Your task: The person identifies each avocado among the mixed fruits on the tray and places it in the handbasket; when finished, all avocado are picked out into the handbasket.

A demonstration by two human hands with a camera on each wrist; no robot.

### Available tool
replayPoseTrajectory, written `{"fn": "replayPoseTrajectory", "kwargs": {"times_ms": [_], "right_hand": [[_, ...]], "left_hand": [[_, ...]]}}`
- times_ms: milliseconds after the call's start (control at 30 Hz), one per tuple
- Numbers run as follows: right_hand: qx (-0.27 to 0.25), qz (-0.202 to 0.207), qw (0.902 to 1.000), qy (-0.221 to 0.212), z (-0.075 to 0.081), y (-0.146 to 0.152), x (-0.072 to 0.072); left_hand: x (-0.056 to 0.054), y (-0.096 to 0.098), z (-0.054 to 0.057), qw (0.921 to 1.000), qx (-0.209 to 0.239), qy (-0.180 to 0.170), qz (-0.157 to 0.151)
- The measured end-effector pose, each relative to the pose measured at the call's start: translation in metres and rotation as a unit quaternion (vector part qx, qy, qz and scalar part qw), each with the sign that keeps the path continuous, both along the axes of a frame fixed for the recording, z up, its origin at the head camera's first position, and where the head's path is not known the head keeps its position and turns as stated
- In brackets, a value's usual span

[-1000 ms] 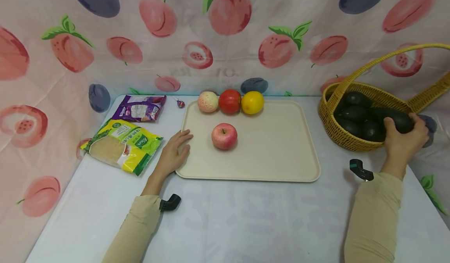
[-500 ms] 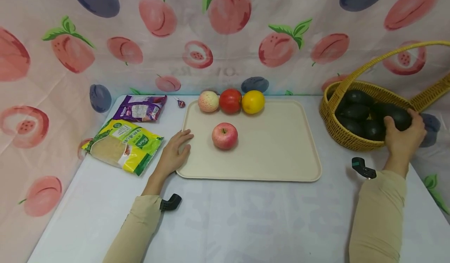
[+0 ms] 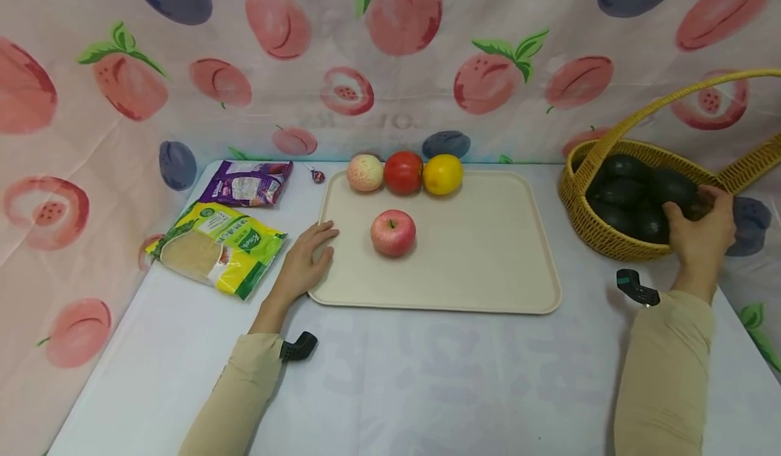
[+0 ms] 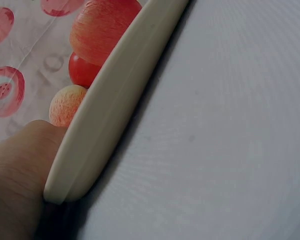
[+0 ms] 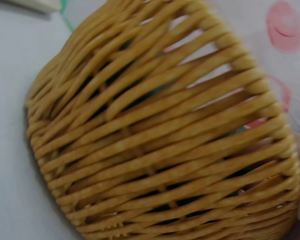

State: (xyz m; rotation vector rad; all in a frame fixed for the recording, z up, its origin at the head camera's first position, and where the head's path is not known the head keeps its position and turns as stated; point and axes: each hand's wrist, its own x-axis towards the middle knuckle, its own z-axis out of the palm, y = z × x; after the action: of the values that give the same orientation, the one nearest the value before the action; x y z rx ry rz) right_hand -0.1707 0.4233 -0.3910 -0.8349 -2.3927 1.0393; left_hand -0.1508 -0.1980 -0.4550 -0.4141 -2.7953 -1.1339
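Observation:
My left hand [image 3: 303, 261] rests over the left rim of a beige tray [image 3: 476, 266], its fingers extended on top. A pink-red apple [image 3: 393, 233] sits on the tray near this hand. Along the tray's back edge stand a pale speckled peach-like fruit [image 3: 365, 173], a round red fruit [image 3: 403, 172] and a yellow lemon [image 3: 443, 174]. At far right, my right hand [image 3: 702, 229] reaches into a yellow wicker basket [image 3: 579, 215], its thumb beside a dark avocado [image 3: 673, 188]. The basket hides the fingertips, so their hold cannot be made out. Several other dark avocados [image 3: 621, 192] fill the basket.
A purple snack packet [image 3: 247, 183] and a yellow-green Knorr bag [image 3: 219, 247] lie left of the tray. Near them is a small wrapped lollipop [image 3: 318, 176]. The basket's tall handle [image 3: 677, 97] arches over its opening. A fruit-print cloth [image 3: 268, 117] hangs behind the table.
The dark avocado that my right hand gripped has come down to the left among the others, and the fingers have moved lower into the basket. My left hand stays on the tray.

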Motion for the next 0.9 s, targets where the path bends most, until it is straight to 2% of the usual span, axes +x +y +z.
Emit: {"fn": "replayPoseTrajectory", "kwargs": {"times_ms": [267, 533, 667, 800, 900], "right_hand": [[-0.018, -0.019, 0.9995, -0.016, 0.001, -0.001, -0.002], [-0.014, -0.027, 0.9995, 0.007, -0.002, -0.001, -0.001], [-0.004, -0.060, 0.9968, 0.053, -0.002, -0.004, 0.001], [0.037, -0.102, 0.9879, 0.111, 0.005, -0.014, 0.004], [0.073, -0.092, 0.9828, 0.143, 0.016, -0.023, 0.010]], "left_hand": [[-0.002, 0.000, -0.001, 1.0000, -0.005, 0.001, -0.001], [-0.005, 0.000, 0.000, 0.9999, 0.009, -0.008, -0.002], [-0.006, 0.000, 0.003, 0.9995, 0.029, 0.002, -0.007], [-0.004, 0.000, 0.009, 0.9995, 0.027, 0.018, -0.005], [-0.002, 0.000, 0.018, 0.9995, 0.014, 0.027, -0.001]]}}
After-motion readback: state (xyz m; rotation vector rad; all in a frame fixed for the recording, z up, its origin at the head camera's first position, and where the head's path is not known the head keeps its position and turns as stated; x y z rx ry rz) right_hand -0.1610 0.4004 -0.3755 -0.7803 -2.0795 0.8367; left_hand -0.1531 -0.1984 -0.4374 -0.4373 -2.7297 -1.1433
